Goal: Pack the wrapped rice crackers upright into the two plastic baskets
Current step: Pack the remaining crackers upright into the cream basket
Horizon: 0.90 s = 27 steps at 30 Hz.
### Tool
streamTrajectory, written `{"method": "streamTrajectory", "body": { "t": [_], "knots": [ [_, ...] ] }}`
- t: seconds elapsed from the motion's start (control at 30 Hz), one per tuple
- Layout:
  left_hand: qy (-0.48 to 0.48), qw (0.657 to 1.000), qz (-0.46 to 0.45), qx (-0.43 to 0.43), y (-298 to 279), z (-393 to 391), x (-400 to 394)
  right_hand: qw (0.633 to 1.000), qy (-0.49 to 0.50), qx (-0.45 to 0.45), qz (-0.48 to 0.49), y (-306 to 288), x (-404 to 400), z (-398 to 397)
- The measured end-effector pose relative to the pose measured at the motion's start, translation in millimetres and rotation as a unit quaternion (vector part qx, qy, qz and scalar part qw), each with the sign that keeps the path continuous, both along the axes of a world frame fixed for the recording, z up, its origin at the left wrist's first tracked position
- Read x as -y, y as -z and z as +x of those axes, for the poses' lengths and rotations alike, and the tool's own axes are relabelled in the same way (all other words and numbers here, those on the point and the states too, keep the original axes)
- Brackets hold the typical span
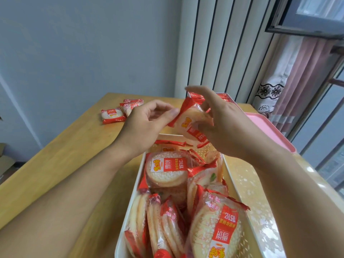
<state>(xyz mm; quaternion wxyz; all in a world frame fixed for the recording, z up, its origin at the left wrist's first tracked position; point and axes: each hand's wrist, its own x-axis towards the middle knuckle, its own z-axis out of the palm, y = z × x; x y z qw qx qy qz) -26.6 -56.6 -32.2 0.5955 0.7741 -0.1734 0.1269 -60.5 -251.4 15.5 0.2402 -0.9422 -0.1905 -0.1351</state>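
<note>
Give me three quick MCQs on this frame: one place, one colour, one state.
1. Where are the loose packets still unpacked?
A. far left of the table
B. on the floor
C. on the windowsill

2. What colour is the far basket?
A. green
B. pink
C. black

3. What is happening to the raised cracker packet?
A. lying flat on the table
B. held between both hands over the near basket
C. already standing in a row

Answers: 1 A, they lie on the wooden table. 2 B, its rim is pink. 3 B, left hand and right hand pinch it above the white basket.
</note>
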Motion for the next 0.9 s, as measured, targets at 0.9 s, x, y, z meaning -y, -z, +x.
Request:
{"method": "streamTrajectory", "body": {
  "t": [0.9],
  "knots": [
    [0.005, 0.971, 0.228, -0.073, 16.6, 11.3, -13.8, 0.980, 0.095, 0.014, -0.172, 12.9, 5.3, 10.5]
  ]
}}
